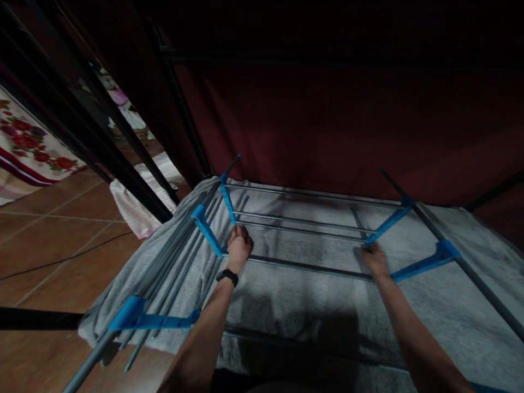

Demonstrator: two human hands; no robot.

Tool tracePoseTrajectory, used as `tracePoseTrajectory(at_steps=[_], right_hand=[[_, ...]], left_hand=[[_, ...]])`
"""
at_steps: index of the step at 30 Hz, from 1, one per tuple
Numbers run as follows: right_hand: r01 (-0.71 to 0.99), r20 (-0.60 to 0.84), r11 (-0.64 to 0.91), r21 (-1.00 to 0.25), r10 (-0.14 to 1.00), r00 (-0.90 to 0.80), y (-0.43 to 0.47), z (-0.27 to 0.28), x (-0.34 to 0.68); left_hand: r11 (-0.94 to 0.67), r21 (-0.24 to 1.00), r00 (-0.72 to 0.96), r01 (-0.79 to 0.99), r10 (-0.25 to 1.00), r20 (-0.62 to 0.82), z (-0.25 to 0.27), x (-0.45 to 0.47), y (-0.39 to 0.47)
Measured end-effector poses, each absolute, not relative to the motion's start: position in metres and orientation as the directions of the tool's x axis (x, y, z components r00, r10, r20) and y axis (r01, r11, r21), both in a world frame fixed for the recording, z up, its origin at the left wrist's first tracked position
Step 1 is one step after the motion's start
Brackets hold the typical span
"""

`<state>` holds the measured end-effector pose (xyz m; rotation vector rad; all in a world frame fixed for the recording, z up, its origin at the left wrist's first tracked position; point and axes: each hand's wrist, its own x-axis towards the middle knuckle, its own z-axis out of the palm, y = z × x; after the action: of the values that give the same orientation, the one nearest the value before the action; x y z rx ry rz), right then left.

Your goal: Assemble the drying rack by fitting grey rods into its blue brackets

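A rack of grey metal tubes (307, 266) and blue plastic brackets lies across a grey blanket (295, 295). My left hand (239, 248), with a dark watch on its wrist, is closed around the inner end of a blue bracket (228, 203), where a crosswise tube meets it. On the other side, my right hand (374, 259) grips the inner end of the facing blue bracket (388, 222). Both hands partly hide these joints. Nearer to me, another blue bracket (429, 265) joins a long side tube (478, 278) on the right.
Several loose tubes (176, 273) lie along the blanket's left side. A dark red panel (327, 131) stands behind, with black metal posts (139, 164) at the left. Tiled floor (53, 240) shows at the left, with a cable and a striped cloth (126, 204).
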<state>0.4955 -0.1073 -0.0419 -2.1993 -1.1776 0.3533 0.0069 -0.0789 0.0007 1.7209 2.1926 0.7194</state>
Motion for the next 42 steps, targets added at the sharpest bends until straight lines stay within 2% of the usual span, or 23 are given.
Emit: tracePoseTrajectory(at_steps=[3, 8, 12, 17, 20, 23, 26, 30, 38, 42], right_hand=[[0.639, 0.064, -0.368, -0.675, 0.834, 0.549, -0.125, -0.039, 0.473], [0.651, 0.259, -0.017, -0.759, 0.909, 0.325, -0.186, -0.038, 0.407], [0.588, 0.243, 0.082, -0.804, 0.949, 0.2, -0.236, -0.043, 0.359], [0.516, 0.078, 0.066, -0.854, 0.997, 0.001, -0.257, -0.06, 0.338], [0.526, 0.065, 0.081, -0.846, 0.997, -0.049, -0.25, -0.063, 0.337], [0.519, 0.086, 0.094, -0.85, 0.996, -0.04, -0.243, -0.062, 0.338], [0.519, 0.101, 0.112, -0.848, 0.994, -0.049, -0.241, -0.063, 0.338], [0.526, 0.117, 0.131, -0.841, 0.991, -0.06, -0.241, -0.069, 0.339], [0.542, 0.114, 0.129, -0.83, 0.992, -0.061, -0.239, -0.075, 0.341], [0.536, 0.114, 0.132, -0.834, 0.991, -0.067, -0.238, -0.076, 0.341]], left_hand=[[0.072, 0.535, -0.177, 0.842, 0.973, 0.147, -0.003, 0.01, -0.097], [-0.063, 0.608, -0.094, 0.792, 0.97, 0.223, -0.013, 0.01, -0.137], [-0.094, 0.647, -0.119, 0.757, 0.953, 0.278, -0.021, 0.003, -0.173], [0.039, 0.694, -0.305, 0.719, 0.915, 0.265, -0.022, -0.012, -0.201], [0.204, 0.751, -0.508, 0.628, 0.838, 0.197, -0.016, -0.021, -0.201], [0.274, 0.809, -0.578, 0.521, 0.81, 0.098, -0.003, -0.023, -0.196], [0.173, 0.869, -0.474, 0.464, 0.877, 0.079, 0.017, -0.012, -0.198], [0.021, 0.884, -0.318, 0.467, 0.937, 0.146, 0.049, 0.014, -0.211], [-0.315, 0.785, -0.208, 0.533, 0.851, 0.483, 0.128, 0.042, -0.189], [-0.315, 0.732, -0.168, 0.604, 0.848, 0.503, 0.185, 0.051, -0.148]])
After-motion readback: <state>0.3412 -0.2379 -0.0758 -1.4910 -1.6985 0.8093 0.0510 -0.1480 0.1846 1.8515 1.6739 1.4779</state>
